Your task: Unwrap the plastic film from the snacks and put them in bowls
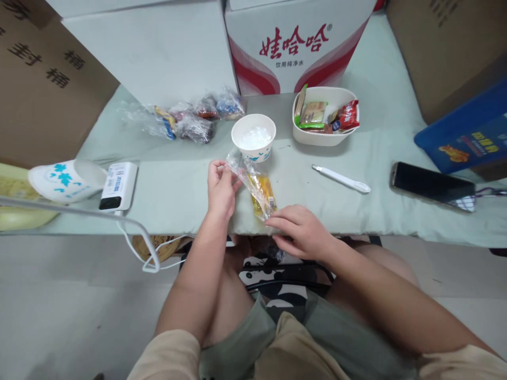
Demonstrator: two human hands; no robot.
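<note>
Presently pinching the upper end of a clear wrapper [242, 170] between thumb and curled fingers of the left hand [222, 194], at about 10 o'clock from the yellow packet [265, 189] showing inside it, between both hands at the near edge of the table [178, 190]; touching the lower end with the fingertips of the right hand [303, 229], toward 5 o'clock, unable to tell whether clamped or merely resting there; just beyond the packet at 12 o'clock, a paper cup [259, 153] with something clear and whitish inside; at 1 o'clock, a white bowl [320, 138] of wrapped snacks [315, 113]; near 3 o'clock, a white cutter [341, 178], then farther out a phone [431, 186]; at 11 o'clock, more snacks in clear plastic [198, 120]; well off at 9 o'clock, a white power bank [119, 184] beside a tipped paper cup [65, 180]
</note>
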